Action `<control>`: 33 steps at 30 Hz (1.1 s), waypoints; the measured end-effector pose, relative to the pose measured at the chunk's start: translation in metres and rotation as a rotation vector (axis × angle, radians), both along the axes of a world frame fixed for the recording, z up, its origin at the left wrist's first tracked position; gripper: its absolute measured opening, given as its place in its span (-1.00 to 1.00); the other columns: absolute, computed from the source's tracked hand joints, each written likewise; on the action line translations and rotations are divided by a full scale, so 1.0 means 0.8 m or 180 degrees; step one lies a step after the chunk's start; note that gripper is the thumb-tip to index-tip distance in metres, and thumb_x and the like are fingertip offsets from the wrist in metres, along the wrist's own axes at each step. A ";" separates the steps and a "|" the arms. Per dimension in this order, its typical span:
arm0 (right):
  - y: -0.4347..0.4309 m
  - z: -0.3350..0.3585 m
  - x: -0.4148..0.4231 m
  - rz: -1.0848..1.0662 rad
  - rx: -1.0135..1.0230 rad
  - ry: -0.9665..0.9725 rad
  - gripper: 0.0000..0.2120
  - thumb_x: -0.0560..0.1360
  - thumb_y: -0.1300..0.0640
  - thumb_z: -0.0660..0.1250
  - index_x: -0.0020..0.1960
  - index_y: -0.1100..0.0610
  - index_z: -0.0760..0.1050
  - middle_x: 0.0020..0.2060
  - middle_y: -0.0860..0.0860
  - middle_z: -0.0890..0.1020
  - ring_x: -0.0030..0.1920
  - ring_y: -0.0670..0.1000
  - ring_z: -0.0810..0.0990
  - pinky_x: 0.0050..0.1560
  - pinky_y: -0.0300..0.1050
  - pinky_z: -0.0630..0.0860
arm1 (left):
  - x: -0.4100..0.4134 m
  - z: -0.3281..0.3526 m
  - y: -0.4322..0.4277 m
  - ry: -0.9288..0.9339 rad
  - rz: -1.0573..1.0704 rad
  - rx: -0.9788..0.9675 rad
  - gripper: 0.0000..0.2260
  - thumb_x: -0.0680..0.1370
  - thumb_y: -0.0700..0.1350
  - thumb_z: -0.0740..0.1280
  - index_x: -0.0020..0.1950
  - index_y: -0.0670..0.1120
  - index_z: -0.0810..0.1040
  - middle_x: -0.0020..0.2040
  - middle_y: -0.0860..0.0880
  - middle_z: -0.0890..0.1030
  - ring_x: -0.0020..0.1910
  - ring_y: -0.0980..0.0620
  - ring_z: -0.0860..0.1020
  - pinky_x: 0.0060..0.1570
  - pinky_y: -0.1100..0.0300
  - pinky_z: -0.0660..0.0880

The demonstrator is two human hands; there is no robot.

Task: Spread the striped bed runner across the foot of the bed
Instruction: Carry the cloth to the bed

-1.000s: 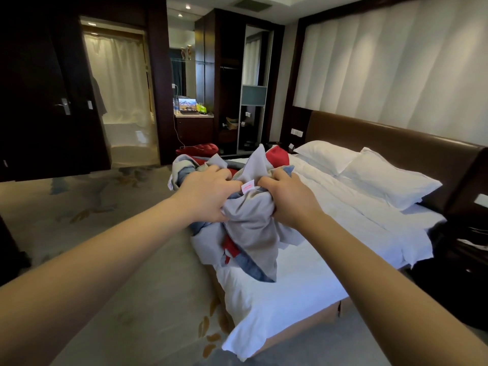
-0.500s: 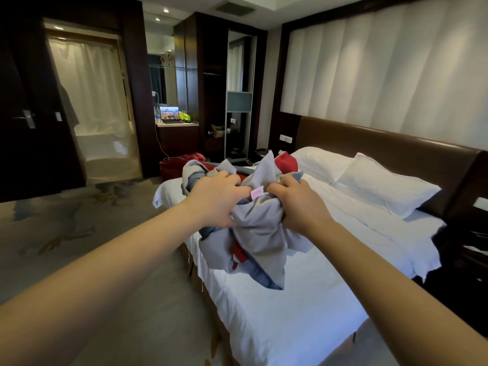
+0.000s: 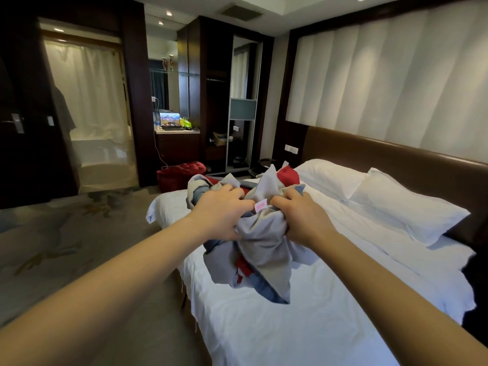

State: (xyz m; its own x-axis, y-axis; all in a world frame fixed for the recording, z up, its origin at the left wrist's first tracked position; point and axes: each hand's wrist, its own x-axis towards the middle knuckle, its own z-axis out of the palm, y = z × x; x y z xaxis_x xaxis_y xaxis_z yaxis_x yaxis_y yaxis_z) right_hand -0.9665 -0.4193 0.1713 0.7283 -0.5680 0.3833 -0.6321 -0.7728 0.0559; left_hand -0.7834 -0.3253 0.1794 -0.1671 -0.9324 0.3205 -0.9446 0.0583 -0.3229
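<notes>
The striped bed runner (image 3: pixel 260 249), grey with red and blue bands and a small pink tag, is bunched into a crumpled bundle held above the white bed (image 3: pixel 303 326). My left hand (image 3: pixel 221 211) grips the bundle's left side. My right hand (image 3: pixel 299 216) grips its right side, close beside the tag. Loose folds hang down below both hands over the sheet. The runner's far part is hidden behind my hands.
Two white pillows (image 3: pixel 401 207) lie against the brown headboard (image 3: pixel 396 157) on the right. A red ottoman (image 3: pixel 182 174) stands on the carpet beyond the bed. A desk with a laptop (image 3: pixel 170 121) and a dark wardrobe are farther back. Patterned carpet (image 3: pixel 66 247) lies to the left.
The view has shifted so that the bed sits more under me. The bundle stays gripped in both hands, now over the sheet instead of near the bed's corner.
</notes>
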 end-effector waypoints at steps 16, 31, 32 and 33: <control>-0.171 0.006 0.149 -0.0160 -0.0082 0.0051 -0.60 0.45 0.07 0.37 0.25 -0.08 0.39 0.15 0.07 0.43 0.02 0.14 0.42 -0.11 -0.12 0.42 | 0.159 0.007 -0.182 -0.0092 -0.0177 -0.0061 -0.56 0.34 0.26 0.37 0.13 0.10 0.45 0.02 0.00 0.48 0.04 -0.06 0.44 -0.22 0.16 0.32; -0.259 -0.024 0.337 -0.0879 -0.0063 -0.0014 -0.57 0.41 0.11 0.40 0.25 -0.05 0.41 0.15 0.07 0.43 -0.02 0.15 0.42 -0.17 -0.15 0.32 | 0.363 -0.005 -0.322 -0.0141 -0.0878 0.0184 -0.61 0.35 0.19 0.39 0.09 0.07 0.45 0.00 -0.03 0.47 0.01 -0.07 0.44 -0.18 0.06 0.43; -0.267 -0.027 0.345 -0.0927 -0.0059 0.0007 -0.57 0.41 0.12 0.40 0.25 -0.06 0.41 0.15 0.08 0.43 -0.02 0.15 0.42 -0.18 -0.13 0.35 | 0.372 -0.009 -0.333 -0.0129 -0.0913 0.0191 -0.61 0.34 0.19 0.39 0.09 0.07 0.45 0.00 -0.03 0.47 0.01 -0.08 0.44 -0.17 0.06 0.44; -0.276 -0.030 0.352 -0.0974 -0.0049 0.0026 -0.57 0.41 0.12 0.40 0.25 -0.06 0.41 0.14 0.07 0.43 -0.02 0.16 0.42 -0.18 -0.12 0.38 | 0.379 -0.014 -0.345 -0.0121 -0.0951 0.0192 -0.61 0.34 0.19 0.38 0.08 0.07 0.45 -0.01 -0.03 0.47 0.00 -0.08 0.44 -0.16 0.07 0.43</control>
